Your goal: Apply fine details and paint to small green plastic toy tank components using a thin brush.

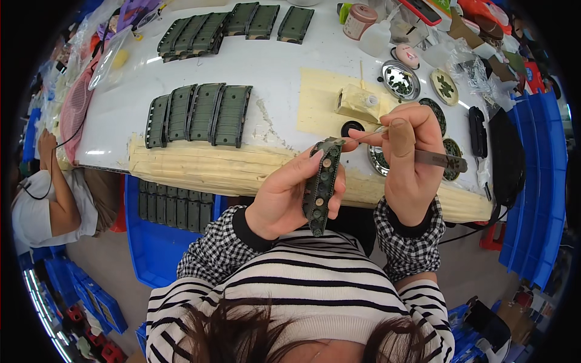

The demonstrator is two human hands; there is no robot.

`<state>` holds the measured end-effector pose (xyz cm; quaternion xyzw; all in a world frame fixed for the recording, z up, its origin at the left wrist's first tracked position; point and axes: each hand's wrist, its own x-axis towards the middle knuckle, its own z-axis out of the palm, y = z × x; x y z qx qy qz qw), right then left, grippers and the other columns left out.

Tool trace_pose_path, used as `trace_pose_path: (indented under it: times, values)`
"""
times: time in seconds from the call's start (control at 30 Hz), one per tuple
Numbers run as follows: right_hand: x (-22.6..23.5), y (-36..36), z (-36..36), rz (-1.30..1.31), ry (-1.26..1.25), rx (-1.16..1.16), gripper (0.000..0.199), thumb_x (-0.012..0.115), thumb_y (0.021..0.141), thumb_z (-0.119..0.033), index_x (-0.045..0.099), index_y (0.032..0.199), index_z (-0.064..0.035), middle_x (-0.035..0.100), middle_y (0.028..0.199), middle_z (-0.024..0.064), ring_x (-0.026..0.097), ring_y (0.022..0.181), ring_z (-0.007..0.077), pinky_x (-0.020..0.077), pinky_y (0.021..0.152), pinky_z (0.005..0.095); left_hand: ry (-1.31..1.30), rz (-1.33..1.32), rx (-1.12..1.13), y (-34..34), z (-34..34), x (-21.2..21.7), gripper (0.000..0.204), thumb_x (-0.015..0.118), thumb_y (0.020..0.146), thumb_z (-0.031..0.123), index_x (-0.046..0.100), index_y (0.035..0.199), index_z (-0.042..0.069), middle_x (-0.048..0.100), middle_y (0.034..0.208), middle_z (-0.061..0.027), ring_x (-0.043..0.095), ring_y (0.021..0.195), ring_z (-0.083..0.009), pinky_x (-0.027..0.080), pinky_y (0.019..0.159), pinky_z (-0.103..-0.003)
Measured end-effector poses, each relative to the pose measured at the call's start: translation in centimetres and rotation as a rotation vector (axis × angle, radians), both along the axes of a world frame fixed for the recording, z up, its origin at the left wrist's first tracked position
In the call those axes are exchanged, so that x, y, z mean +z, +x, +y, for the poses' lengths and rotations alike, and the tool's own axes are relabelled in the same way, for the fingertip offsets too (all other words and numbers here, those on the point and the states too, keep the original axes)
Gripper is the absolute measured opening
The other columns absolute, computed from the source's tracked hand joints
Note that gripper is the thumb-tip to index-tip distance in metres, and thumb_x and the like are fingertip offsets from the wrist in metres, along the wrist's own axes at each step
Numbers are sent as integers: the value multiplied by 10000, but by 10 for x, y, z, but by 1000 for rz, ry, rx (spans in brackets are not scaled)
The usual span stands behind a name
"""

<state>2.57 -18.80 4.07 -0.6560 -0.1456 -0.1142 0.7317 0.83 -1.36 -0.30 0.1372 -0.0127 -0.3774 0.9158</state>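
My left hand (283,192) is closed round a dark green model tank hull (321,187), its wheels and track side turned up toward me. Metal tweezers (433,158) are pinched in my right hand (411,160), with a bandage-like wrap on the thumb. Their thin tips reach the far end of the hull; whether they grip a small part there is too small to tell. Just beyond my hands stands a small glue-stained block (357,101) on a yellowish sheet (315,91), with a black ring-shaped cap (352,128) beside it.
More green tank hulls (200,115) stand in rows on the white table (278,66). Round dishes of small green parts (400,81) lie at right, near a black case (478,132). A blue bin (154,242) holds more hulls below the taped table edge. Another person's arm (57,181) is at far left.
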Motion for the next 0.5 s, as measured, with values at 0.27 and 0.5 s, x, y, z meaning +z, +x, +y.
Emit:
trace_pose_path:
  times: [0.27, 0.5]
  values:
    - [-1, -1, 0, -18, -6, -11, 180, 519, 1001, -146, 517, 1012, 34, 558, 936, 76, 673, 811, 176, 584, 746, 282, -2, -1, -4, -1, -1, -1, 477, 412, 1027, 302, 377, 1398, 4, 614, 899, -90, 625, 693, -180, 536, 654, -297]
    - [-1, 3, -2, 1, -22, -115, 170, 529, 996, -128, 535, 993, 42, 557, 892, 54, 657, 769, 145, 573, 713, 263, 72, -71, -10, 0, 3, -1, 507, 365, 1037, 318, 322, 1428, -1, 595, 926, -88, 611, 726, -179, 526, 653, -312]
